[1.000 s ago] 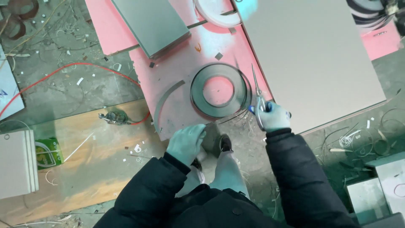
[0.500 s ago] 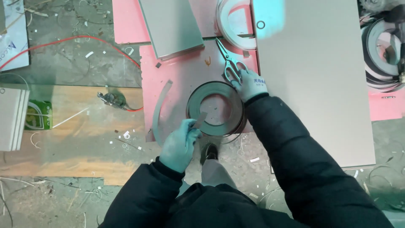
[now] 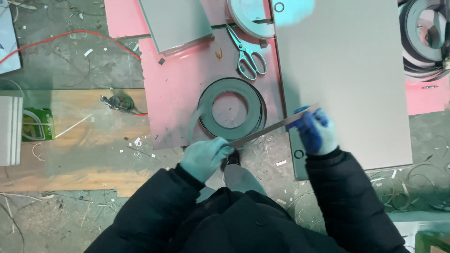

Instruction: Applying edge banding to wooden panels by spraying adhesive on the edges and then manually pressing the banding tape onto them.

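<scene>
Now strip [image 3: 267,130] spans left hand [image 3: 205,157] to right hand [image 3: 317,131].

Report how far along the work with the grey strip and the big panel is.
Done: the scissors lie set down on the pink board, and a length of grey strip is pulled off the roll. In hand: the left hand and right hand hold the strip stretched between them at the grey panel edge. Left: the strip is not yet on the panel.
</scene>
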